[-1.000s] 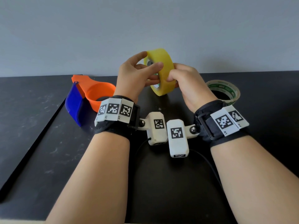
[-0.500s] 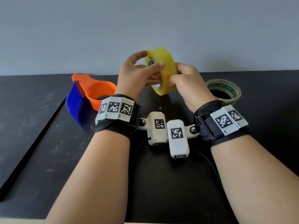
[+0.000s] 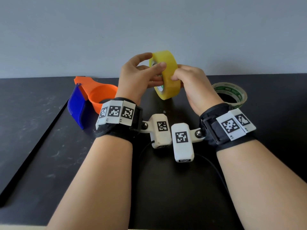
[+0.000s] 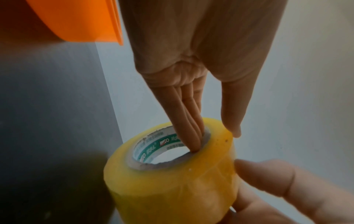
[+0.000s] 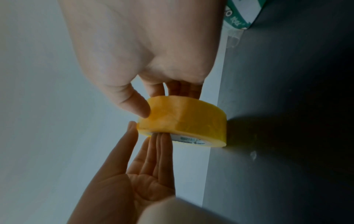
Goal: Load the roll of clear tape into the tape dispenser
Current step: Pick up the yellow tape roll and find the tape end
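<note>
A thick yellowish roll of clear tape (image 3: pixel 167 77) is held upright in the air above the table, between both hands. My left hand (image 3: pixel 141 75) has its fingers (image 4: pixel 189 128) inside the cardboard core and its thumb on the outer rim. My right hand (image 3: pixel 187 80) pinches the roll (image 5: pixel 184 121) from the other side, thumb (image 5: pixel 138 106) on the outer tape face and fingers behind it. The orange tape dispenser (image 3: pixel 99 95) with its blue blade guard (image 3: pixel 76 105) lies on the table to the left, its round bay showing no roll.
A second, nearly spent roll with a green-printed core (image 3: pixel 230 93) lies flat on the black table (image 3: pixel 41 146) at the right. A grey wall stands just behind. The table's left edge (image 3: pixel 33 151) runs diagonally. A thin black cable (image 3: pixel 214 166) trails between my forearms.
Little has moved. The roll has turned slightly between my hands and my right thumb has shifted a bit on its outer face.
</note>
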A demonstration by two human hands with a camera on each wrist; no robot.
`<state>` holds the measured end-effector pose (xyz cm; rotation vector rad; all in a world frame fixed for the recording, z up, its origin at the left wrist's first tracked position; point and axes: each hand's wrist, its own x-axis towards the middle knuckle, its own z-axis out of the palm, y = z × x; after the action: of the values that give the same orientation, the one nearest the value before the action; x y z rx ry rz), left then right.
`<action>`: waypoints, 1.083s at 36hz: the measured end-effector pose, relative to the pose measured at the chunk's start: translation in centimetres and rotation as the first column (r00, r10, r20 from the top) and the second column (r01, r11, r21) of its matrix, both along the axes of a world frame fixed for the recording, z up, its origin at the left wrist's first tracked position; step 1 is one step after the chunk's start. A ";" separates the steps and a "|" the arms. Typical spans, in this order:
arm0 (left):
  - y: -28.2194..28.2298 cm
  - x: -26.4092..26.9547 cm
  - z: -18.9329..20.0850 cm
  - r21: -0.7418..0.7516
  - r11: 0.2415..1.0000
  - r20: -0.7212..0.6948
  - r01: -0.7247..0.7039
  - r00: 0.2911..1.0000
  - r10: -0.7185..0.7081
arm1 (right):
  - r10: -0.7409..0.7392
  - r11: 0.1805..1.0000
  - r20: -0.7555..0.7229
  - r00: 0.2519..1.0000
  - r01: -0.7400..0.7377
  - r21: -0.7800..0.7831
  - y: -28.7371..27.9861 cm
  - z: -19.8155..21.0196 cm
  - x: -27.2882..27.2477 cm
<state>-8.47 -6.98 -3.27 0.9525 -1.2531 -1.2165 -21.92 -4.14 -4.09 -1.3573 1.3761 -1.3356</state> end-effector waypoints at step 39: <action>-0.2 0.7 0.1 -0.213 0.967 0.165 -0.136 0.971 0.173 | 0.022 0.999 -0.013 1.000 -0.022 -0.038 0.5 0.3 -0.7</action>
<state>-7.73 -7.15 -3.14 1.0088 -1.3892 -0.8775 -22.64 -3.65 -3.79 -1.4042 1.3466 -1.3471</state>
